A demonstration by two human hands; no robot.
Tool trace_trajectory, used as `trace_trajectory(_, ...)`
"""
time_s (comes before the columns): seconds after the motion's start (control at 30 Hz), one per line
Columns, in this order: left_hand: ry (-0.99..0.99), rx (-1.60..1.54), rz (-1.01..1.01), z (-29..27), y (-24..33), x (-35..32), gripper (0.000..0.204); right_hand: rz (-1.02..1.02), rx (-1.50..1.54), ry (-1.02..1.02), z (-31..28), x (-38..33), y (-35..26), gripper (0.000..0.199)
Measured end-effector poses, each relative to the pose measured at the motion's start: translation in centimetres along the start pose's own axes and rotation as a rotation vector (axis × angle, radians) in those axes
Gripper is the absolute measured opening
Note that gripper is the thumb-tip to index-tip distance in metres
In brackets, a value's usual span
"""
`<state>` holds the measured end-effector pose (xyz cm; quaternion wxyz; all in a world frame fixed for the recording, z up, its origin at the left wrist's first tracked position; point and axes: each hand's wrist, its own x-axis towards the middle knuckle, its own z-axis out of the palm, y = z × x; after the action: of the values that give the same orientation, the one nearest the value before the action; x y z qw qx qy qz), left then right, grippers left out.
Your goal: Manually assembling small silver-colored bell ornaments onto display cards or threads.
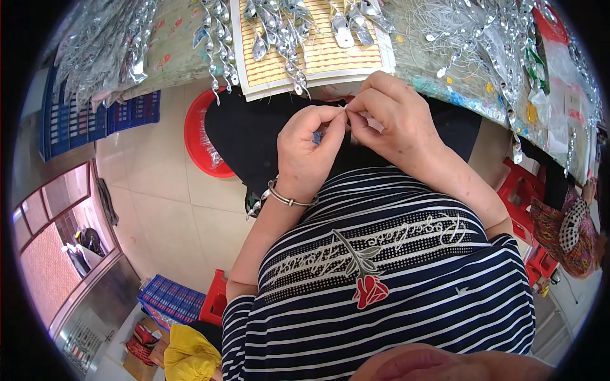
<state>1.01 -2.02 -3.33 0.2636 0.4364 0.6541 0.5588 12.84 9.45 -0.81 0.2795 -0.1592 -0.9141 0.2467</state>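
Observation:
My left hand (309, 147) and my right hand (397, 120) meet fingertip to fingertip over my lap, just off the table's near edge. Both pinch with thumb and forefinger. A tiny pale bit shows between the fingertips, too small to name. On the table beyond them lies a printed yellow-and-red sheet (324, 68) on white paper. Shiny silver twisted strips (270, 28) rest on that sheet, and one twisted piece (294, 71) reaches down to its near edge. More silver spiral strands (219, 44) hang over the edge to the left.
The paint-spotted table (178, 54) carries silver bundles (105, 54) at left and tangled clear threads (473, 38) at right. A red basin (194, 136) with clear and silver pieces stands on the tiled floor. Blue crates (133, 114), a red stool (215, 295) and another person's patterned clothing (556, 232) are around.

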Motion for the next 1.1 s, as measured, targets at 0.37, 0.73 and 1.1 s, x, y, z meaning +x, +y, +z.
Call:
trace_trajectory(0.37, -0.014, -0.675, -0.558, -0.4, 1.4, 0.1, 0.011, 0.549, 0.806, -0.102, -0.2, -0.9, 0.3, 0.004)
trace_trajectory(0.73, -0.052, -0.436, -0.382, -0.2, 1.3, -0.3, 0.008, 0.552, 0.735, -0.151, -0.7, -1.2, 0.1, 0.006)
trace_trajectory(1.1, -0.080, -0.510, -0.448, -0.3, 1.3, -0.3, 0.009, 0.795, 1.063, -0.175, -0.7, -1.4, 0.3, 0.009)
